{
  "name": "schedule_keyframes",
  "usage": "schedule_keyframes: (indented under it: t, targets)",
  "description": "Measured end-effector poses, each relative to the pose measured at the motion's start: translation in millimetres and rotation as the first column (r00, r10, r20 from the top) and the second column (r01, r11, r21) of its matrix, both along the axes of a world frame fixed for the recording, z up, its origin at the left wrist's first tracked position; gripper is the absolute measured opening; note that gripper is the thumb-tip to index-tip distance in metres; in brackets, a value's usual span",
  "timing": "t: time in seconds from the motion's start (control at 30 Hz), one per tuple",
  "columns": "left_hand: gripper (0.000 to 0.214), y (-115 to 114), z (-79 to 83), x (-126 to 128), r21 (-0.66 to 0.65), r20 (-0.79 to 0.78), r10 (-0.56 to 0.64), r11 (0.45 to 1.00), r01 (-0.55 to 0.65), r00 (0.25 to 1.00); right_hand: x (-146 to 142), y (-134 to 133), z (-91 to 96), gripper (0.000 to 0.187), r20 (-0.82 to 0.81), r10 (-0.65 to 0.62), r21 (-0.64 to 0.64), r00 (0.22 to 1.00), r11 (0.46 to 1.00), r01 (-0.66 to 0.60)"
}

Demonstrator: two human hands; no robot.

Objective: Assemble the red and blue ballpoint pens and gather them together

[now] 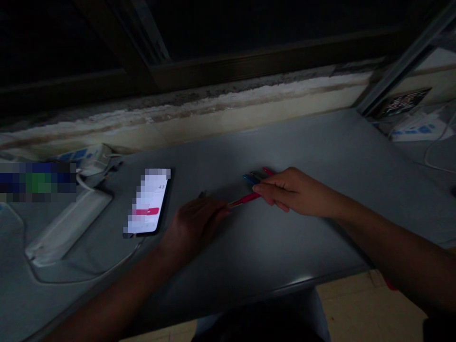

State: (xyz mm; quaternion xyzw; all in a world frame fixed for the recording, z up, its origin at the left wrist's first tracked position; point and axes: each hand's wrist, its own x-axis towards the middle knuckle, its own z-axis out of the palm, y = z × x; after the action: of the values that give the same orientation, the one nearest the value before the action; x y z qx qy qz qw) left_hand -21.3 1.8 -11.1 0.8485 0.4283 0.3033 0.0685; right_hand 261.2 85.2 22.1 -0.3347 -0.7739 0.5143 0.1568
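Note:
A red pen spans the gap between my two hands above the grey table. My left hand has its fingers closed around the thin, pale end of the pen. The other, redder end is pinched between the thumb and fingers of my right hand. Just beyond my right fingers, a blue pen, a dark pen and a second red pen tip show, partly hidden by that hand. A small dark tip sticks out behind my left hand; its kind is unclear.
Left of my left hand, a lit phone lies on the grey table. A white power strip with cables and a white box are farther left. Papers lie at the far right beyond a metal post. A wall ledge borders the back.

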Motion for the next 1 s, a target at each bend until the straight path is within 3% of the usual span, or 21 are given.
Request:
schedule_keyframes:
  t: [0.13,0.23,0.33,0.43,0.53,0.63,0.77,0.9,1.0]
  targets:
    - [0.033,-2.9,4.8,-0.6,0.063,-0.008,-0.031,0.998,0.031,0.999,1.2,0.3,1.3,0.068,0.031,0.025,-0.157,0.999,0.987,-0.020]
    - [0.017,-7.9,7.9,-1.2,-0.094,0.121,0.042,0.995,-0.030,0.992,2.8,0.6,5.1,0.066,-0.007,0.080,-0.223,0.997,0.971,-0.080]
    - [0.025,-10.2,7.6,-0.8,-0.250,0.337,0.240,0.955,-0.159,0.911,1.9,-0.5,6.7,0.058,-0.051,0.167,-0.263,0.985,0.949,-0.175]
    - [0.034,-7.8,7.7,0.6,-0.340,0.511,0.322,0.927,-0.156,0.797,-1.6,-3.3,2.4,0.054,-0.080,0.242,-0.208,0.967,0.945,-0.254]
    - [0.034,-4.3,10.2,2.5,-0.435,0.558,0.342,0.897,-0.084,0.757,-5.4,-7.2,-5.6,0.055,-0.052,0.290,-0.074,0.956,0.953,-0.293]
    - [0.031,-3.0,11.9,5.2,-0.497,0.492,0.343,0.865,-0.066,0.800,-7.9,-11.2,-11.0,0.041,-0.029,0.229,-0.031,0.973,0.973,-0.230]
    - [0.026,-3.8,9.7,7.2,-0.512,0.386,0.279,0.858,-0.048,0.879,-8.8,-13.2,-9.1,0.025,-0.083,0.159,-0.157,0.984,0.973,-0.171]
    - [0.021,-6.9,7.1,5.5,-0.461,0.285,0.185,0.887,-0.035,0.941,-8.4,-8.4,-1.8,0.031,-0.219,-0.079,-0.311,0.973,0.950,0.007]
    - [0.025,-12.1,7.4,6.1,-0.406,0.282,0.051,0.911,0.071,0.958,-9.8,-2.9,0.1,0.038,-0.301,-0.255,-0.401,0.919,0.908,0.120]
